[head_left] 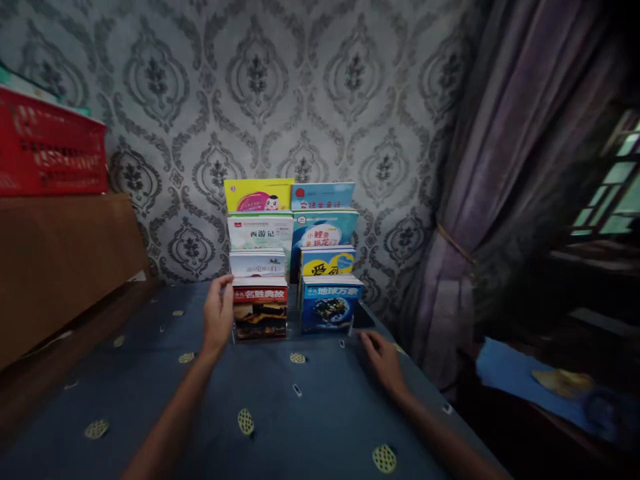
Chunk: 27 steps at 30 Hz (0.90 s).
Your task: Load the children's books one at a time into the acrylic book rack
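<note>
Books stand in two columns of stepped rows in a clear rack (295, 328) against the wall. At the front are a red-topped book (261, 313) on the left and a blue book with an island picture (331, 312) on the right. Behind them rise a yellow-and-blue book (327, 263), a white book (260, 233), a teal book (325, 227), a yellow book (257, 193) and a light blue book (323, 195). My left hand (219, 312) is open, fingers up along the left side of the front books. My right hand (383, 360) is open by the rack's lower right corner, fingers slightly bent.
A dark blue patterned cloth (300, 433) covers the table. On the left, a red basket (55, 143) sits on a brown box (65, 267). A tied purple curtain (460, 200) hangs at right, near a blue sheet (520, 377) with a yellowish thing on it.
</note>
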Each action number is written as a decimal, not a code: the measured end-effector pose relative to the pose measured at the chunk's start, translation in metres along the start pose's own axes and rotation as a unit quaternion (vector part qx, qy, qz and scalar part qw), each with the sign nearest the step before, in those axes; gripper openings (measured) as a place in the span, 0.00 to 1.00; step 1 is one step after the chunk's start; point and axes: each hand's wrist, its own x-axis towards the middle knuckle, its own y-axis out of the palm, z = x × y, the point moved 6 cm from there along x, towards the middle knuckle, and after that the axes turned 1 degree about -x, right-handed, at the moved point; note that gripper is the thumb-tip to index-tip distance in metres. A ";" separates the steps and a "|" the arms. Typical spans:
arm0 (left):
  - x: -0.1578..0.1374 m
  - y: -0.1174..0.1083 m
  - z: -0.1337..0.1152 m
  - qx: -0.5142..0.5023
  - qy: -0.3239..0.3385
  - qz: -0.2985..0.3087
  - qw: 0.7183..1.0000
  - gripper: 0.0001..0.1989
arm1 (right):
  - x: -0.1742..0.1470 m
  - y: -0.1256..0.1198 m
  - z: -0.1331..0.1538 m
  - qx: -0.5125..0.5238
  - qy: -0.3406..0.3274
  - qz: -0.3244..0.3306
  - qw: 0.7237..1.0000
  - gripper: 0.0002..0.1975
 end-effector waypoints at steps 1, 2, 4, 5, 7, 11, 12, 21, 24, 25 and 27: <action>0.000 0.004 -0.002 0.021 0.010 0.012 1.000 0.14 | 0.000 -0.004 -0.003 0.011 0.007 -0.013 1.000 0.25; 0.005 0.007 -0.003 0.034 0.017 0.014 0.999 0.14 | -0.001 -0.007 -0.004 0.021 0.007 -0.018 1.000 0.25; 0.026 0.007 -0.002 0.039 0.020 -0.012 0.999 0.14 | 0.000 -0.009 0.004 0.042 -0.009 -0.014 0.999 0.23; 0.041 0.007 -0.001 0.036 0.019 -0.029 0.999 0.15 | 0.002 -0.009 0.013 0.053 -0.026 -0.011 0.998 0.23; 0.070 0.007 0.001 0.028 0.015 -0.047 0.998 0.15 | 0.011 -0.009 0.042 0.069 -0.076 -0.015 0.995 0.21; 0.111 0.018 0.003 -0.014 0.009 -0.028 0.999 0.20 | 0.045 -0.006 0.130 0.072 -0.228 -0.012 0.971 0.16; 0.115 0.022 0.003 -0.021 0.009 -0.023 0.999 0.21 | 0.057 -0.005 0.152 0.067 -0.266 -0.017 0.961 0.15; 0.108 0.049 0.006 -0.055 0.036 0.021 0.998 0.24 | 0.144 0.034 0.285 -0.112 -0.488 -0.039 0.865 0.22; 0.108 0.047 0.014 -0.043 0.023 0.006 0.999 0.24 | 0.167 0.044 0.304 -0.163 -0.492 -0.039 0.854 0.22; 0.110 0.045 0.016 -0.037 0.023 0.001 0.999 0.24 | 0.175 0.044 0.310 -0.177 -0.486 -0.046 0.855 0.22; 0.117 0.039 0.019 -0.028 0.025 -0.014 0.999 0.23 | 0.191 0.043 0.325 -0.206 -0.465 -0.060 0.859 0.21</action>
